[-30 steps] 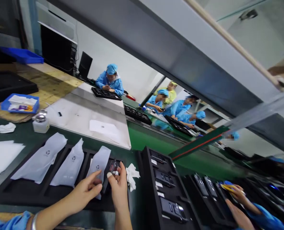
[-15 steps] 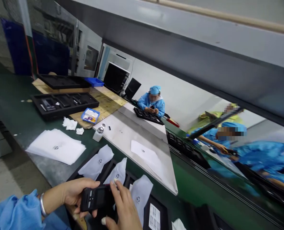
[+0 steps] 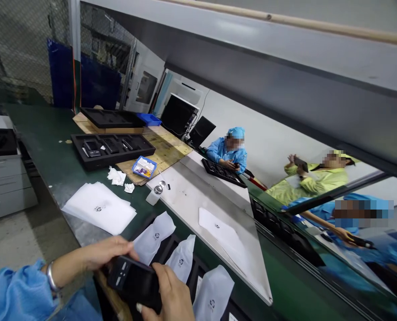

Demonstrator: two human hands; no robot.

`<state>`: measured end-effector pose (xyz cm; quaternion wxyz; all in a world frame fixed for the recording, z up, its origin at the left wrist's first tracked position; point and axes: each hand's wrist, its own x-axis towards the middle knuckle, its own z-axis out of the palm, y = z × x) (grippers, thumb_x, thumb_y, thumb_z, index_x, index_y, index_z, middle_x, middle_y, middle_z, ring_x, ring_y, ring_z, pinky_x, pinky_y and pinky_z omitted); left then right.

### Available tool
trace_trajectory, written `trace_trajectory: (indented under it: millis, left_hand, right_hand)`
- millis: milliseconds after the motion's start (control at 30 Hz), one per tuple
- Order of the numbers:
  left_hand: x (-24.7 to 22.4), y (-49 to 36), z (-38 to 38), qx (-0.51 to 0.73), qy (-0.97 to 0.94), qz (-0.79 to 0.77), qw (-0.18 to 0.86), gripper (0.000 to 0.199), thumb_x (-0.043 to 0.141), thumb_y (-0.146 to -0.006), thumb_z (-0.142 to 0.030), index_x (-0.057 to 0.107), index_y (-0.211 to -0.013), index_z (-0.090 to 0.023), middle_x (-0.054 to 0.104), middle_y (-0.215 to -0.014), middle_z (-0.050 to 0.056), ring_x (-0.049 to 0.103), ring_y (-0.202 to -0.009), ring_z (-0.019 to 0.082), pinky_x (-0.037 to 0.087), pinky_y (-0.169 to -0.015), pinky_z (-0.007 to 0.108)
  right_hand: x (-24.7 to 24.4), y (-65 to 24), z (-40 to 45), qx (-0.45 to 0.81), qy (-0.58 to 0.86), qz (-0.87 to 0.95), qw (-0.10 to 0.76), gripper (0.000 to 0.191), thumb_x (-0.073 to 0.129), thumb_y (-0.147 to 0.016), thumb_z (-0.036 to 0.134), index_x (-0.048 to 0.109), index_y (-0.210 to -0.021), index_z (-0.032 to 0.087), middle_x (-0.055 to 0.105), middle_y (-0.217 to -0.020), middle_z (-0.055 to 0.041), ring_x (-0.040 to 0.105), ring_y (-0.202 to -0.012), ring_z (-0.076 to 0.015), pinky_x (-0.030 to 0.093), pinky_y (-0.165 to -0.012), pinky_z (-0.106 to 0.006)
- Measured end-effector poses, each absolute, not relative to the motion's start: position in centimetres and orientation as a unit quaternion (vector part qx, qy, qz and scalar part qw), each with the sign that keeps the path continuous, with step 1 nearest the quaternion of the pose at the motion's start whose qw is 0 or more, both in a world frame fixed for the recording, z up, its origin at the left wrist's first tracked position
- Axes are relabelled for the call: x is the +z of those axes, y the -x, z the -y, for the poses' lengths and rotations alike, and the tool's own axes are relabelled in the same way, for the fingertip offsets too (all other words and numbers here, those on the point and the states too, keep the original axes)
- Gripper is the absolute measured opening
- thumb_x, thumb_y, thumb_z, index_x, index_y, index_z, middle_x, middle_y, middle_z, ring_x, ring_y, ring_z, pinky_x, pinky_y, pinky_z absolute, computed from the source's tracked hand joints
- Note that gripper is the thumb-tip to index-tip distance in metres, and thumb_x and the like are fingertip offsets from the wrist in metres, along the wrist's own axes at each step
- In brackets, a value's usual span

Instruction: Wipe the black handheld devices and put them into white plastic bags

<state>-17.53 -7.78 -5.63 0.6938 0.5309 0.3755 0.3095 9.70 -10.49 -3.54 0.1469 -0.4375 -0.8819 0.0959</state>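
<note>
A small black handheld device (image 3: 136, 283) with a dark screen face and light buttons at one end is held low in front of me. My left hand (image 3: 108, 254) grips its left end, thumb along the top edge. On the other end, my right hand (image 3: 175, 292) is closed with its thumb below and fingers on top. Right behind the device, white printed bags (image 3: 180, 258) stick up from a black foam tray (image 3: 145, 225). The device's exact kind is not clear.
A stack of white printed bags (image 3: 100, 209) lies on the green table. Beyond are crumpled tissues (image 3: 116, 176), a pump bottle (image 3: 154, 195), a small blue tray (image 3: 145, 167) and a black tray of devices (image 3: 113, 149). A shelf (image 3: 252, 53) hangs overhead. Co-workers sit across.
The view has swung left, so things appear shifted right. The device stays in both hands and is tilted differently, with its screen face darker. My right hand has moved lower around it.
</note>
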Motion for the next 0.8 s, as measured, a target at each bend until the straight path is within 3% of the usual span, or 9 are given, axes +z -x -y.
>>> trace_trajectory:
  millis: [100, 167, 300, 533, 800]
  left_hand:
    - [-5.1, 20.5, 5.0, 0.387, -0.663, -0.539, 0.346, 0.044, 0.039, -0.095, -0.048, 0.067, -0.094, -0.015, 0.068, -0.08, 0.007, 0.063, -0.066, 0.018, 0.049, -0.06, 0.027]
    - [-5.3, 22.4, 3.1, 0.363, -0.697, -0.566, 0.248, 0.027, 0.049, -0.089, -0.037, 0.066, -0.089, -0.017, 0.065, -0.085, 0.007, 0.062, -0.079, 0.02, 0.048, -0.071, 0.029]
    - [-6.5, 24.4, 0.7, 0.307, -0.734, -0.566, 0.217, 0.006, 0.064, -0.073, -0.024, 0.063, -0.077, -0.018, 0.061, -0.082, 0.005, 0.058, -0.074, 0.021, 0.041, -0.07, 0.03]
    - [-7.4, 25.2, -0.1, 0.292, -0.762, -0.535, 0.219, 0.018, 0.049, -0.087, -0.026, 0.062, -0.077, -0.018, 0.063, -0.077, 0.003, 0.057, -0.072, 0.018, 0.039, -0.068, 0.026]
    - [-6.6, 25.2, 1.3, 0.338, -0.767, -0.511, 0.188, 0.028, 0.044, -0.096, -0.03, 0.066, -0.086, -0.018, 0.066, -0.088, 0.005, 0.061, -0.083, 0.018, 0.043, -0.077, 0.028]
  right_hand:
    - [-3.7, -11.1, 10.3, 0.069, 0.43, 0.879, 0.193, 0.073, 0.073, -0.065, 0.027, 0.05, -0.134, 0.019, 0.064, -0.117, -0.0124, 0.066, -0.104, -0.0315, 0.056, -0.087, -0.042]
    - [-3.4, -11.7, 10.2, 0.06, 0.445, 0.868, 0.214, 0.067, 0.07, -0.071, 0.03, 0.049, -0.133, 0.018, 0.065, -0.115, -0.0125, 0.065, -0.105, -0.0306, 0.057, -0.085, -0.041]
    - [-3.1, -12.0, 10.3, 0.033, 0.49, 0.836, 0.243, 0.061, 0.068, -0.074, 0.033, 0.051, -0.13, 0.018, 0.065, -0.114, -0.0128, 0.065, -0.104, -0.0315, 0.057, -0.078, -0.039]
    - [-2.5, -9.0, 8.7, 0.027, 0.513, 0.817, 0.263, 0.055, 0.068, -0.08, 0.039, 0.052, -0.127, 0.014, 0.067, -0.107, -0.012, 0.068, -0.092, -0.0264, 0.057, -0.073, -0.035]
    - [-2.2, -2.6, 5.5, 0.011, 0.587, 0.78, 0.217, 0.061, 0.069, -0.079, 0.042, 0.054, -0.128, 0.009, 0.065, -0.112, -0.017, 0.067, -0.099, -0.0336, 0.055, -0.08, -0.042]
